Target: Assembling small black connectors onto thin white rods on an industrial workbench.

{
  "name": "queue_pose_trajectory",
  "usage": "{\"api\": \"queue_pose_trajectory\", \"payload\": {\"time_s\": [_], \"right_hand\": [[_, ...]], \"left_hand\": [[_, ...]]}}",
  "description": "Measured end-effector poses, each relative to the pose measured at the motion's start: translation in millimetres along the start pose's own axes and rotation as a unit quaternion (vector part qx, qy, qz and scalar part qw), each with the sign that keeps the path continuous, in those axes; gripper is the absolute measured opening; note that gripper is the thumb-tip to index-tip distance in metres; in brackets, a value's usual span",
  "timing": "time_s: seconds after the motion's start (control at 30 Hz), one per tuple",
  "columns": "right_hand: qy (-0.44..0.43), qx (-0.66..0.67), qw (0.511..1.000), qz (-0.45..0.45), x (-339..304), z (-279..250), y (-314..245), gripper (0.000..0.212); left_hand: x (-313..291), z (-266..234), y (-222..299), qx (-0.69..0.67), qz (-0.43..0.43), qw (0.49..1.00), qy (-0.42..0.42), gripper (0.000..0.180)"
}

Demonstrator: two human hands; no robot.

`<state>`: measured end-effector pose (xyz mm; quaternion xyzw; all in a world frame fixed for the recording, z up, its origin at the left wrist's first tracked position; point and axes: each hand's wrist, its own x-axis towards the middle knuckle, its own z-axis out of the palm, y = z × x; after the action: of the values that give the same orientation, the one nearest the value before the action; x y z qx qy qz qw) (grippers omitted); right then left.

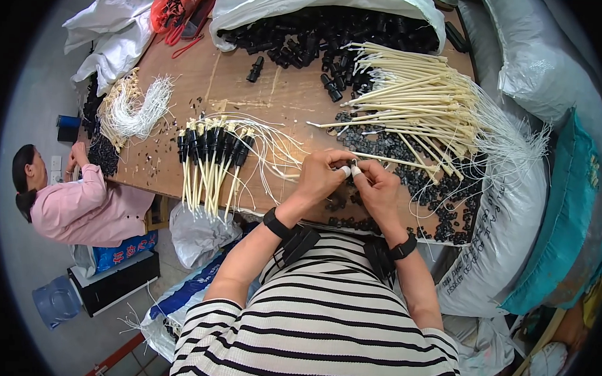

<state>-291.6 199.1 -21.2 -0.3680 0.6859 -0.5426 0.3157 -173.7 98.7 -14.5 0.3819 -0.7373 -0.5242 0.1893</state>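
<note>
My left hand [321, 175] and my right hand [377, 185] meet over the near edge of a wooden table [205, 85]. Both pinch one cream tube [388, 160] with a small black piece at their fingertips; white tape covers two fingertips. Right of my hands lies a big fan of cream tubes with white wires [417, 102]. Small black caps [440, 193] are scattered beneath and around it. To the left, a row of finished tubes with black ends [212, 158] hangs over the table edge.
A white sack of black connectors [333, 27] lies open at the far side. A coil of white wires [138, 109] sits at the left end. A person in a pink top [81, 203] works at the left. Large filled sacks [505, 228] stand to my right.
</note>
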Motion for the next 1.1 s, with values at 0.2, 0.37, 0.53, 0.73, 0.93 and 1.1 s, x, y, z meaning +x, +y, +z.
{"api": "queue_pose_trajectory", "payload": {"time_s": [0.2, 0.37, 0.53, 0.73, 0.93, 1.1], "right_hand": [[0.017, -0.149, 0.983, -0.104, -2, -2, -9, 0.011], [-0.035, -0.148, 0.979, -0.138, -5, -7, -12, 0.012], [-0.062, 0.237, 0.964, 0.105, -3, -22, -16, 0.013], [-0.063, 0.205, 0.973, 0.085, -2, -33, -33, 0.020], [-0.122, -0.307, 0.918, -0.220, -6, -40, -32, 0.047], [-0.139, -0.249, 0.934, -0.216, 2, -36, -13, 0.040]], "left_hand": [[0, -4, 0, -0.017, -0.020, 0.999, 0.029, 0.018], [3, -6, -1, 0.089, 0.122, 0.981, 0.123, 0.013], [4, -11, 21, 0.032, 0.206, 0.977, 0.036, 0.022], [6, -13, 11, 0.062, 0.162, 0.978, -0.116, 0.029], [-3, -16, 9, 0.191, 0.161, 0.967, -0.045, 0.028], [-6, -14, 11, 0.223, 0.123, 0.967, -0.029, 0.016]]}}
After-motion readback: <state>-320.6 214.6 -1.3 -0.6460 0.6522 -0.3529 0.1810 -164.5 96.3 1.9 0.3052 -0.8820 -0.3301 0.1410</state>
